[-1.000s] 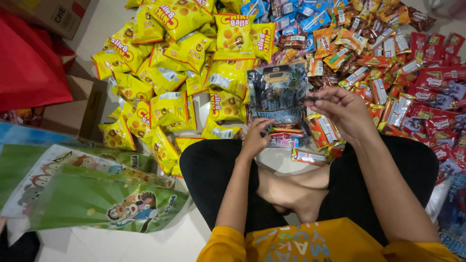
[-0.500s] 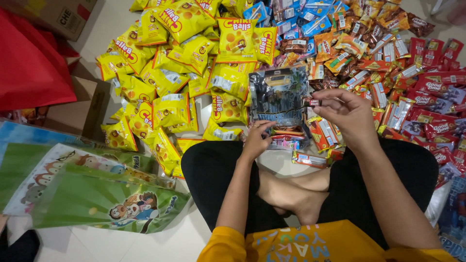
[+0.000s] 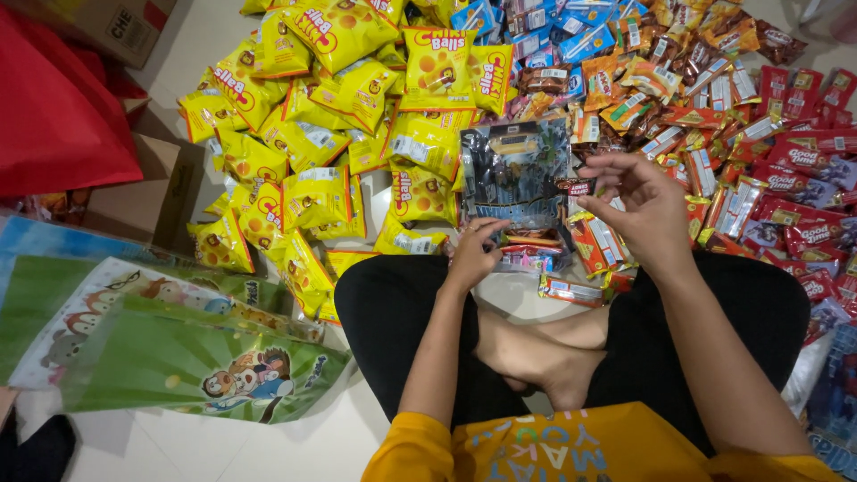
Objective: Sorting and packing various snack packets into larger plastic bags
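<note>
1. Head view, hands: I see the left hand [image 3: 473, 254] pinching the lower edge of a dark clear gift bag [image 3: 516, 174], fingers closed on it. The bag stands upright in front of the crossed legs.
2. Head view, right hand [image 3: 644, 207]: thumb and fingertips are closed on a small dark candy piece [image 3: 575, 187], held just at the bag's right edge. The remaining fingers are loosely curled.
3. Head view, bag contents: small wrapped sweets [image 3: 528, 250] sit in the bottom of the bag, just beside the left hand.
4. Head view, floor ahead: yellow snack packets [image 3: 330, 116] are heaped to the left of the bag; red and orange wrapped biscuits [image 3: 759, 152] spread to the right; blue packets [image 3: 553, 27] lie at the far top.
5. Head view, left side: flat green cartoon-printed bags [image 3: 161, 357] lie on the floor, with a cardboard box [image 3: 152, 192] and red cloth [image 3: 54, 116] behind them.
</note>
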